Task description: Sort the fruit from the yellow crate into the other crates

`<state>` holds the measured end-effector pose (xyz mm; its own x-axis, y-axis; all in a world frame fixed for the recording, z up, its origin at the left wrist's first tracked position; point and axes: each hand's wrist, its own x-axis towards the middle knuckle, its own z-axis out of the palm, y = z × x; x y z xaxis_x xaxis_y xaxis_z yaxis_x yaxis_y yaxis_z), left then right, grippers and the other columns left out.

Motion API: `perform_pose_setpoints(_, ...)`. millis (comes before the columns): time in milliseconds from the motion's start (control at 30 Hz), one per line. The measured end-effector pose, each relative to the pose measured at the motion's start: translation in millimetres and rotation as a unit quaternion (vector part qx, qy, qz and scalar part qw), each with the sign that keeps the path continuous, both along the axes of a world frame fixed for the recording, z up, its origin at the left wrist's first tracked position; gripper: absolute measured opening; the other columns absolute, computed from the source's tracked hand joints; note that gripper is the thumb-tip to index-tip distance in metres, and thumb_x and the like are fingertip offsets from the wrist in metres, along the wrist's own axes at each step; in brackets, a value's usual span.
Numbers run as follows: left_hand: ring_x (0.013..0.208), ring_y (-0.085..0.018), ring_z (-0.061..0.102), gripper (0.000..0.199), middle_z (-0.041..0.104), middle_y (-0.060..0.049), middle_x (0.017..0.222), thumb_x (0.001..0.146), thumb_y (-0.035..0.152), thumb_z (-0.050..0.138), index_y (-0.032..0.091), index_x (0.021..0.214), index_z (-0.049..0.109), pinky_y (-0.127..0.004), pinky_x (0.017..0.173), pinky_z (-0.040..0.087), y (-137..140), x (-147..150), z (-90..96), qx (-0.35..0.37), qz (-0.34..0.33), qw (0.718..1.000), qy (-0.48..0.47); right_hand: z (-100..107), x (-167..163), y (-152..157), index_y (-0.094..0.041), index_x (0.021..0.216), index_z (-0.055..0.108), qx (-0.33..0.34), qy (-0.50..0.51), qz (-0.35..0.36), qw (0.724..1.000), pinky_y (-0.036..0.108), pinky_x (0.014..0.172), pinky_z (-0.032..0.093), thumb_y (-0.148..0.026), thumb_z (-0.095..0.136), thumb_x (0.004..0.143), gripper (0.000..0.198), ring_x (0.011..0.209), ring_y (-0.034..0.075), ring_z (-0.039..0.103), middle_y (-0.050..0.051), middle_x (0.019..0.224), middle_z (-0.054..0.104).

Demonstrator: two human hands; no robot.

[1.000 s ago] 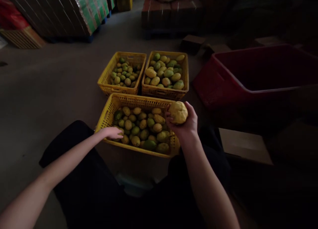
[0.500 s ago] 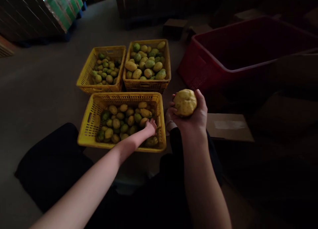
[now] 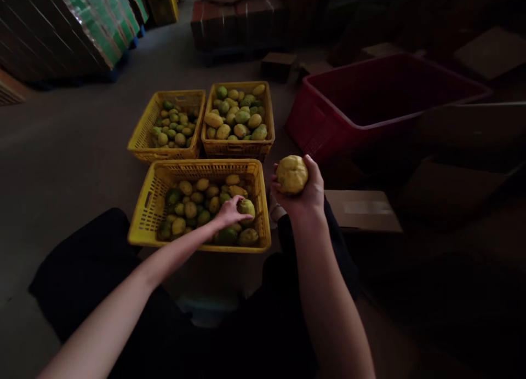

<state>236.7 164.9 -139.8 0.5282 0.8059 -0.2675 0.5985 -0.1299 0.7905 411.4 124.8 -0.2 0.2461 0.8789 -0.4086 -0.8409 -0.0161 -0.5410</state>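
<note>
Dim light leaves the right side near-black, with faint glare on the wrapped stack (image 3: 98, 22).

Plastic, rind, cardboard and cloth, mostly matt.
We note a round yellow fruit (image 3: 292, 174) with lumpy, rough, dull rind; a round green-yellow fruit (image 3: 247, 208), its skin matt; an oblong yellow crate (image 3: 197, 170) of pierced plastic, dull; a deep red tub (image 3: 341, 109) of smooth plastic; a flat brown cardboard panel (image 3: 349, 223), matt, with a paler, smoother strip (image 3: 367, 207); a tall green-and-white stack (image 3: 96, 17) under glossy, creased film; dark cloth trousers (image 3: 82, 269), without sheen.
</note>
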Motion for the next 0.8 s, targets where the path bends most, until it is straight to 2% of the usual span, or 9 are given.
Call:
perform_pose_setpoints(67, 0.114, -0.029, 0.06, 0.063, 0.066, -0.014, 0.117, 0.06, 0.035, 0.086, 0.016, 0.113, 0.057, -0.042, 0.101, 0.045, 12.0, -17.5, 33.5, -0.089, 0.05, 0.988, -0.115, 1.3, -8.8, 5.9, -0.021, 0.082, 0.062, -0.009, 0.003, -0.003, 1.0, 0.022, 0.044, 0.047, -0.054, 0.064, 0.079, 0.033, 0.059, 0.014, 0.061, 0.002, 0.075, 0.069)
perform_pose_setpoints(133, 0.113, -0.03, 0.061, 0.064, 0.066, -0.012, 0.117, 0.064, 0.044, 0.079, 0.015, 0.115, 0.056, -0.041, 0.097, 0.048, 22.0, -38.5, 73.3, -0.168, 0.052, 0.955, -0.238, 4.2, -20.9, 11.5, -0.022, 0.084, 0.063, -0.021, 0.007, -0.016, 1.0, 0.023, 0.045, 0.05, -0.053, 0.063, 0.081, 0.032, 0.06, 0.014, 0.063, 0.001, 0.074, 0.07)
perform_pose_setpoints(233, 0.115, -0.03, 0.06, 0.062, 0.066, -0.011, 0.119, 0.08, 0.064, 0.052, 0.017, 0.12, 0.056, -0.043, 0.093, 0.05, 29.6, -71.7, 130.0, -0.23, 0.085, 0.901, -0.357, 8.5, -43.1, 17.6, -0.023, 0.089, 0.065, -0.005, 0.021, -0.012, 1.0, 0.025, 0.052, 0.056, -0.046, 0.061, 0.083, 0.024, 0.065, 0.015, 0.066, 0.0, 0.076, 0.071)
perform_pose_setpoints(300, 0.118, -0.028, 0.058, 0.067, 0.064, -0.01, 0.123, 0.085, 0.071, 0.035, 0.02, 0.124, 0.055, -0.046, 0.093, 0.052, 31.6, -93.0, 155.6, -0.238, 0.124, 0.878, -0.397, 8.5, -58.6, 20.8, -0.023, 0.09, 0.066, 0.036, 0.024, 0.026, 0.999, 0.03, 0.061, 0.06, -0.039, 0.063, 0.08, 0.02, 0.074, 0.018, 0.069, 0.002, 0.081, 0.073)
perform_pose_setpoints(367, 0.119, -0.026, 0.058, 0.071, 0.064, -0.01, 0.123, 0.085, 0.075, 0.03, 0.022, 0.125, 0.055, -0.048, 0.092, 0.052, 34.3, -114.1, 167.6, -0.218, 0.168, 0.866, -0.417, 4.7, -73.8, 24.5, -0.022, 0.092, 0.067, 0.079, 0.01, 0.071, 0.994, 0.034, 0.071, 0.062, -0.034, 0.066, 0.075, 0.021, 0.085, 0.021, 0.071, 0.004, 0.088, 0.075)
perform_pose_setpoints(433, 0.115, -0.025, 0.06, 0.07, 0.066, -0.01, 0.117, 0.084, 0.077, 0.032, 0.022, 0.12, 0.057, -0.047, 0.09, 0.054, 39.3, -134.9, 168.4, -0.194, 0.209, 0.859, -0.424, -2.2, -88.5, 29.1, -0.021, 0.093, 0.067, 0.099, -0.02, 0.108, 0.989, 0.032, 0.072, 0.062, -0.033, 0.072, 0.072, 0.024, 0.089, 0.022, 0.072, 0.004, 0.09, 0.075)
perform_pose_setpoints(600, 0.089, -0.017, 0.065, 0.047, 0.068, -0.008, 0.1, 0.089, 0.059, 0.038, 0.019, 0.097, 0.061, -0.031, 0.076, 0.056, 52.9, -166.9, 163.6, -0.231, 0.244, 0.829, -0.447, -19.5, -121.1, 42.5, -0.02, 0.089, 0.068, 0.078, -0.055, 0.171, 0.981, 0.026, 0.063, 0.06, -0.038, 0.081, 0.069, 0.03, 0.071, 0.018, 0.071, 0.003, 0.079, 0.075)
perform_pose_setpoints(700, 0.071, -0.016, 0.063, 0.042, 0.067, -0.008, 0.087, 0.086, 0.054, 0.042, 0.017, 0.091, 0.06, -0.029, 0.061, 0.054, 49.7, -166.9, 174.6, -0.243, 0.23, 0.827, -0.451, -24.7, -137.4, 50.8, -0.021, 0.085, 0.069, 0.053, -0.017, 0.192, 0.98, 0.025, 0.059, 0.059, -0.044, 0.077, 0.072, 0.028, 0.064, 0.016, 0.069, 0.001, 0.076, 0.074)
perform_pose_setpoints(800, 0.063, -0.017, 0.062, 0.038, 0.065, -0.007, 0.078, 0.079, 0.052, 0.049, 0.016, 0.086, 0.06, -0.029, 0.055, 0.051, 37.0, -164.4, 188.1, -0.253, 0.169, 0.833, -0.462, -29.3, -150.3, 58.1, -0.021, 0.088, 0.069, 0.069, 0.007, 0.19, 0.979, 0.024, 0.056, 0.057, -0.051, 0.073, 0.073, 0.034, 0.067, 0.016, 0.069, 0.002, 0.079, 0.074)
